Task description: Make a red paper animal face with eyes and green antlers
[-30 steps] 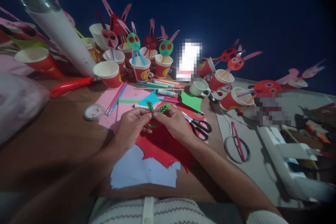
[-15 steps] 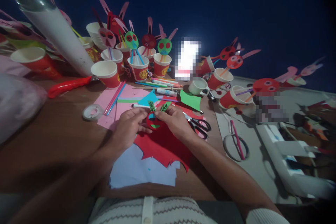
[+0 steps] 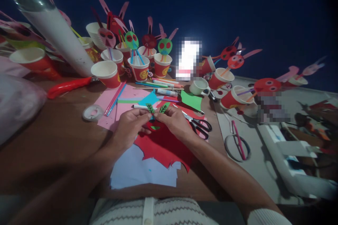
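Above a red paper sheet (image 3: 169,147), both hands pinch a small red paper face (image 3: 155,127) with a green mouth shape and two green leaf-patterned paper ears (image 3: 164,107). My left hand (image 3: 132,123) grips its left side with fingers curled behind it. The thumb and fingers of my right hand (image 3: 175,121) close on the top edge, at the base of the ears. My fingers hide much of the face. Close by my right hand lie black-handled scissors (image 3: 198,126). A blue paper piece (image 3: 148,97) and a white marker (image 3: 139,107) lie just beyond the hands.
Red paper cups (image 3: 138,68) with paper animal heads on straws line the back. A tape roll (image 3: 92,113) lies left on pink paper (image 3: 105,123). A white mug (image 3: 199,86), green paper (image 3: 190,101) and markers are beyond. White sheets (image 3: 145,175) lie nearest me; a red-handled tool (image 3: 68,88) is left.
Both thumbs have come together at the base of the ears, covering more of the face. The ears have shifted slightly left and down.
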`<state>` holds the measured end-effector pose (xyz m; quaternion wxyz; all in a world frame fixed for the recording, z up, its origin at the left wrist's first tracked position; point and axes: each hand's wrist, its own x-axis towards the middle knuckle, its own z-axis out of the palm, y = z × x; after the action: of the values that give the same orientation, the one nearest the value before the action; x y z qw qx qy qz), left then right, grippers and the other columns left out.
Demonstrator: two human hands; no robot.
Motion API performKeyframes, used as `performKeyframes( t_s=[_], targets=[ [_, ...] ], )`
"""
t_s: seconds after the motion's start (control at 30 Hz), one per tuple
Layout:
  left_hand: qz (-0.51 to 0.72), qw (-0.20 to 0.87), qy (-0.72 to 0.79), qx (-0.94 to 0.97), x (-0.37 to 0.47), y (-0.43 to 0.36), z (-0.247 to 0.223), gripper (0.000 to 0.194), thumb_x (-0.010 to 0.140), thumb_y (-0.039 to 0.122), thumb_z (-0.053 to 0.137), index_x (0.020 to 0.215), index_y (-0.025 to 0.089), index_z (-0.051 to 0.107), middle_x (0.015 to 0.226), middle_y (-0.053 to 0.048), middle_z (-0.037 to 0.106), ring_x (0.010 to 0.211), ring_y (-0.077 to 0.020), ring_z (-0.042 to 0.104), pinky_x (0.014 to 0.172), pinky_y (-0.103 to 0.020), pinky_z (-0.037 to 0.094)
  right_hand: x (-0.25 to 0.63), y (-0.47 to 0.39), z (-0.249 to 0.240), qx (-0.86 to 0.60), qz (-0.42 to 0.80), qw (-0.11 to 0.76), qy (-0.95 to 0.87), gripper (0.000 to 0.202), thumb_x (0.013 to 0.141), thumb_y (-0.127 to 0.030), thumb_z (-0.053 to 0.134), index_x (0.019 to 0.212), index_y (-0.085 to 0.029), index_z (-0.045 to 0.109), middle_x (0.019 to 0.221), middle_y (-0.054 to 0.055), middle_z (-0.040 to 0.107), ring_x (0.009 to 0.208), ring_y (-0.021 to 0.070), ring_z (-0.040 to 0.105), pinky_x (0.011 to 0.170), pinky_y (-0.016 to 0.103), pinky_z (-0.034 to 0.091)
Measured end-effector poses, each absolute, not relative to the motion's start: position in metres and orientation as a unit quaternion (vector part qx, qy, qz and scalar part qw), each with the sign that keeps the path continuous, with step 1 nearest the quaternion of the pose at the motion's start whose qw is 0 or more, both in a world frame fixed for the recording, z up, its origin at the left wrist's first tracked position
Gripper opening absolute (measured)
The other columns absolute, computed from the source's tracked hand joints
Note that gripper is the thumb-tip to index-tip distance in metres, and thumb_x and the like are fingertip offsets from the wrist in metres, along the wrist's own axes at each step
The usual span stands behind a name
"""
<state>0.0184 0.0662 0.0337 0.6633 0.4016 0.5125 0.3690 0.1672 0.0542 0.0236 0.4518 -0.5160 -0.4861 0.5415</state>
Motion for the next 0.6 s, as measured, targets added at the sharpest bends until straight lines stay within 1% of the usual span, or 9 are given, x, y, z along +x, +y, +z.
performKeyframes(
  t_s=[0.17,0.3,0.4,0.6],
  targets=[
    [0.367,0.665,0.51,0.403,0.0191,0.0668,0.034,0.017,0.064,0.024,0.067,0.071,0.011,0.06,0.061,0.002,0.059,0.047,-0.0108,0.059,0.042,-0.02,0.051,0.1667,0.053,0.0244,-0.525,0.529,0.44,-0.501,0.017,0.075,-0.03,0.061,0.068,-0.014,0.06,0.059,-0.003,0.055,0.05,0.0067,0.046,0.045,0.017,0.033],
    [0.369,0.67,0.51,0.394,0.0197,0.0658,0.0341,0.015,0.064,0.023,0.066,0.071,0.012,0.059,0.055,0.003,0.058,0.044,-0.0099,0.057,0.042,-0.019,0.049,0.1655,0.0524,0.0256,-0.514,0.534,0.449,-0.499,0.016,0.075,-0.026,0.061,0.066,-0.014,0.058,0.058,-0.004,0.052,0.049,0.0054,0.042,0.046,0.017,0.033],
    [0.369,0.676,0.51,0.384,0.0202,0.0651,0.0338,0.016,0.063,0.023,0.067,0.07,0.012,0.058,0.054,0.004,0.058,0.044,-0.0104,0.058,0.042,-0.019,0.049,0.1641,0.0527,0.0268,-0.512,0.547,0.451,-0.484,0.016,0.074,-0.026,0.061,0.064,-0.014,0.056,0.056,-0.005,0.05,0.048,0.005,0.04,0.046,0.017,0.033],
    [0.356,0.687,0.507,0.38,0.0196,0.065,0.0343,0.018,0.064,0.026,0.068,0.07,0.013,0.058,0.056,0.003,0.058,0.046,-0.0115,0.059,0.041,-0.021,0.049,0.1633,0.0539,0.0271,-0.517,0.554,0.455,-0.467,0.013,0.072,-0.024,0.062,0.064,-0.015,0.057,0.057,-0.005,0.053,0.05,0.0065,0.045,0.049,0.018,0.035]
  ],
)
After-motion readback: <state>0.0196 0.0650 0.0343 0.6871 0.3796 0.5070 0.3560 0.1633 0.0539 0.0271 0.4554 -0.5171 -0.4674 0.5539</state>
